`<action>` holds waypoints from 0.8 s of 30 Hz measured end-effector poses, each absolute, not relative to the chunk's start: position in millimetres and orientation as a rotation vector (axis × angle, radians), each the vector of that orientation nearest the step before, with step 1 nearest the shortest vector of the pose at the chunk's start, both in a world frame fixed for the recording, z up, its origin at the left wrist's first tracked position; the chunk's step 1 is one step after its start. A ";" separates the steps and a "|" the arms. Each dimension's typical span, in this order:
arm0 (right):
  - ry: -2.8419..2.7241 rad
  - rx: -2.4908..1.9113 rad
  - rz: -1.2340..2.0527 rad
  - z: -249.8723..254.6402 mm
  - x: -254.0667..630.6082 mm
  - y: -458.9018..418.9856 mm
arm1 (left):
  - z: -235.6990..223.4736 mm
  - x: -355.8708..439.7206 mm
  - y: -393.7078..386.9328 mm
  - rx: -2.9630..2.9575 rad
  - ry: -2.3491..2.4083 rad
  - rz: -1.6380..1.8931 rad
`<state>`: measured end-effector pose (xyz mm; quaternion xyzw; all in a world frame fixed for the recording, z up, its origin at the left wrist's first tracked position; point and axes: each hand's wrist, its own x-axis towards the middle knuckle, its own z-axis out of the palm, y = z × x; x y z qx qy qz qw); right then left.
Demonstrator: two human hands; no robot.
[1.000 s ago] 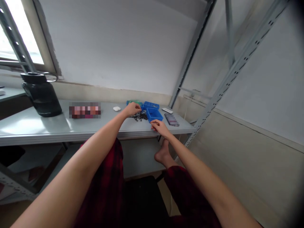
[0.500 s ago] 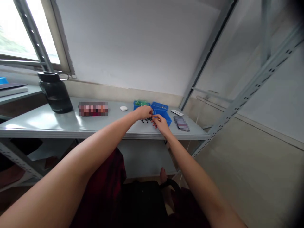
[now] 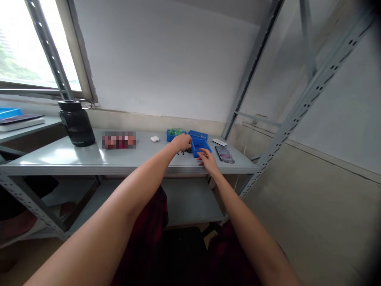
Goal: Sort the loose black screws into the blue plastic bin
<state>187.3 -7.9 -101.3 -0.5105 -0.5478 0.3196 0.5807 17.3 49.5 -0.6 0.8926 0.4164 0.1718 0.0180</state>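
Note:
Both my arms reach out to the far right part of a grey metal shelf top [image 3: 89,161]. My left hand [image 3: 182,142] hovers with curled fingers over a small heap of black screws [image 3: 185,151], and what it holds is too small to make out. My right hand [image 3: 207,159] rests at the front edge of a blue tray [image 3: 200,146], fingers loosely bent and touching its near wall. Behind stand another blue tray [image 3: 198,135] and a blue tray with green parts [image 3: 175,132].
A black jug [image 3: 76,123] stands at the shelf's left, a small white case [image 3: 154,139] in the middle, a phone [image 3: 224,153] and a white device [image 3: 219,142] at the right. Slanted metal shelf struts [image 3: 300,107] rise on the right. A window [image 3: 26,51] is at left.
My right hand has drawn back from the screw heap to the near blue tray's front edge. My left hand stays over the screws. The view has shifted slightly.

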 end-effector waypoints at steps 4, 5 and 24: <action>-1.337 -1.098 0.814 -97.2 166.7 1.7 | -0.2 11.2 45.0 2.796 1.271 0.447; -1.362 -1.075 0.818 -95.8 160.9 3.9 | 0.0 10.5 44.5 2.805 1.269 0.425; -1.201 -0.988 0.853 -96.2 150.9 4.2 | -1.0 26.6 25.5 3.042 1.284 0.350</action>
